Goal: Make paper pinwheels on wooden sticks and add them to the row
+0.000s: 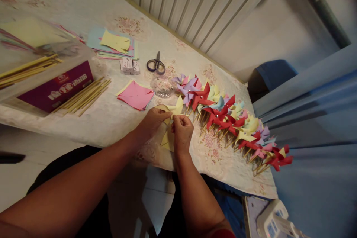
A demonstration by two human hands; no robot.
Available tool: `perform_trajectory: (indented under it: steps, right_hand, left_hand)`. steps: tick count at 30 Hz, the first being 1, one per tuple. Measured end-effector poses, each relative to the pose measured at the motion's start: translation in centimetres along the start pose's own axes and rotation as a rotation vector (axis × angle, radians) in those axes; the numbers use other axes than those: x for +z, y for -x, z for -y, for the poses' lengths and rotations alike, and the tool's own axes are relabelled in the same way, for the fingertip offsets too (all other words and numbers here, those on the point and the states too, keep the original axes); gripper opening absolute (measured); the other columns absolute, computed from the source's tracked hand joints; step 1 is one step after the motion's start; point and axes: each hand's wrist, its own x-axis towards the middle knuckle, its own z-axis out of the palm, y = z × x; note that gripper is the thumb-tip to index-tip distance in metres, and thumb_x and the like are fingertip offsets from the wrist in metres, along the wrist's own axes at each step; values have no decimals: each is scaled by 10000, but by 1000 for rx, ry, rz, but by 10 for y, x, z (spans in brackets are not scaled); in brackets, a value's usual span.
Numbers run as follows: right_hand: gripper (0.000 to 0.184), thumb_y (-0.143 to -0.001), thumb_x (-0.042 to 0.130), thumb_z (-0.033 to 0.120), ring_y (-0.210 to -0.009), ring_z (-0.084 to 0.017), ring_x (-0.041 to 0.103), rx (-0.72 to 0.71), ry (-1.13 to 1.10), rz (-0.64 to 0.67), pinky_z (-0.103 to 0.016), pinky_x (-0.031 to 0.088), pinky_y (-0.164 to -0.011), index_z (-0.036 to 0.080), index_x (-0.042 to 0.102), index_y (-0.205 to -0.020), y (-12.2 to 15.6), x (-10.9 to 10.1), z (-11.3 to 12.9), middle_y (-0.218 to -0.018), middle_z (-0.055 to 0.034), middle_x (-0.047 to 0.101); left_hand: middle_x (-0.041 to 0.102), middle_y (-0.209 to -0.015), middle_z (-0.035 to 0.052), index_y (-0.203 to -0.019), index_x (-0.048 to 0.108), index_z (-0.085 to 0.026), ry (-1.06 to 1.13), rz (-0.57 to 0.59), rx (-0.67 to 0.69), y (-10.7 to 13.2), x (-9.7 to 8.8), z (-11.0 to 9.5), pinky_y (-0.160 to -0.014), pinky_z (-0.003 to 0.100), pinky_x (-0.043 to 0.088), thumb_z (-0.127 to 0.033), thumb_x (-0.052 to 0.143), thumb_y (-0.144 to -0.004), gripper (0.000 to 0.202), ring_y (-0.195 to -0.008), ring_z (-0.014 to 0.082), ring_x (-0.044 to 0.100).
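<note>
Head view: the fingers of the right hand (182, 133) are pinched together on the middle of a yellow paper (166, 140). The fingers of the left hand (152, 121) are closed on a flap of the same sheet just beside them, so both hands clamp it. The paper lies at the near edge of the bench (111, 119), partly on the floral cloth, with one tip raised toward the finished pinwheels (231, 119), which lie in a long overlapping row to the right.

To do this fold well, I judge that the right pinch should hold the gathered tips firmly at the centre. The left should bring its flap over in a soft curve, without a hard crease. The tips ought to overlap squarely, and light pressure on the bench should stop the sheet from sliding.

Just beyond the hands sit a clear dish (162, 87) of small shiny bits and some pink paper squares (135, 96). Farther back are the scissors (156, 65), two small white boxes (129, 66) and a stack of coloured sheets (114, 42). To the left, bamboo sticks (83, 97) lie beside a purple box (57, 87).

The purple box carries a red-and-white logo and white characters, too blurred to read. The print on the small white boxes is too small to make out.
</note>
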Motion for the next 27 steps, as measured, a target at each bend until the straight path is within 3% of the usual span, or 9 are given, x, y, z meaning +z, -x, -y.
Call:
perform_trajectory:
  steps: [7,12,14,18,21,27]
  right_hand:
    - [238,-781,628,428,-476,-100,438,-4,55,-10,-230,346,-476,201,578,-732,2,0,2,-540,74,500]
    - [309,-743,659,445,-542,-101,406,-136,125,-223,-232,361,-530,180,614,-895,-1,-7,8,-613,75,463]
    - [336,-745,652,448,-593,-109,436,-180,158,-247,-240,389,-575,171,630,-934,-5,-13,11,-684,44,523]
    - [289,-729,660,419,-748,-143,550,-182,212,-76,-267,446,-710,164,673,-865,-15,-25,13,-847,-23,647]
    - [257,-725,664,415,-731,-147,547,-130,203,71,-264,444,-703,169,676,-800,-18,-28,10,-765,2,635]
    - [219,-715,661,381,-621,-122,489,-42,158,163,-242,420,-618,168,685,-759,-18,-25,-1,-660,42,585]
  left_hand:
    - [456,-540,-56,-570,472,-169,9,-6,-32,1,0,0,-467,204,292,-302,691,-677,278,-492,63,382]
    - [439,-504,-72,-567,487,-172,25,-21,-61,0,-3,-3,-446,202,283,-281,714,-649,265,-451,55,352]
    - [462,-502,-68,-573,509,-170,44,-2,-68,-1,-6,-3,-453,202,310,-276,722,-644,248,-453,61,384]
    - [540,-535,-45,-621,559,-168,98,89,-121,-2,-8,0,-514,214,412,-280,736,-644,211,-512,104,528]
    - [612,-598,-20,-683,601,-166,104,148,-145,0,-7,0,-554,241,462,-310,747,-651,207,-560,136,593]
    - [559,-562,-39,-645,556,-164,-4,119,-137,2,-4,-3,-516,214,402,-288,769,-641,246,-517,102,528]
